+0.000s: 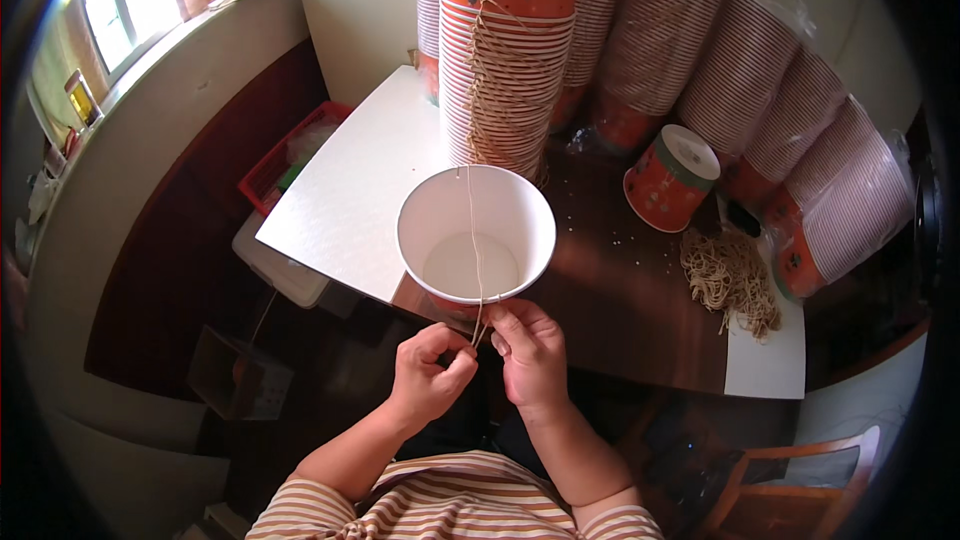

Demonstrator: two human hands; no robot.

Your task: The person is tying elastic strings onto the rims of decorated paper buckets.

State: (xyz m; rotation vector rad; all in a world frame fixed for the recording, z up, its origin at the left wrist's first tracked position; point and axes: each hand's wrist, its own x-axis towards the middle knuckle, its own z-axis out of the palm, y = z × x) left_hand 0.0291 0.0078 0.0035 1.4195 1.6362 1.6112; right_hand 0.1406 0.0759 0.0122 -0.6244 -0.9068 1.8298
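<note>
- At lower centre, the left hand [428, 377] and right hand [530, 352], both closed, pinch a thin string [474, 240].
- Just above, the string crosses a white paper bucket [476, 234] on the desk [620, 290].

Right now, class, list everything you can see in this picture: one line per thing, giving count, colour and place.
Paper bucket: one, white inside, at the table's near edge, open end up.
String: one, tan, across the bucket's mouth, down to both hands.
Stacked buckets: many, orange and white, in tall stacks along the far side.
Upturned bucket: one, orange, right of centre.
String bundle: one heap, tan, on the right.
Table: one, dark brown wood.
White board: one, on the table's left part.
Red crate: one, on the floor, left.
Left hand: pinching the string.
Right hand: pinching the string.
</note>
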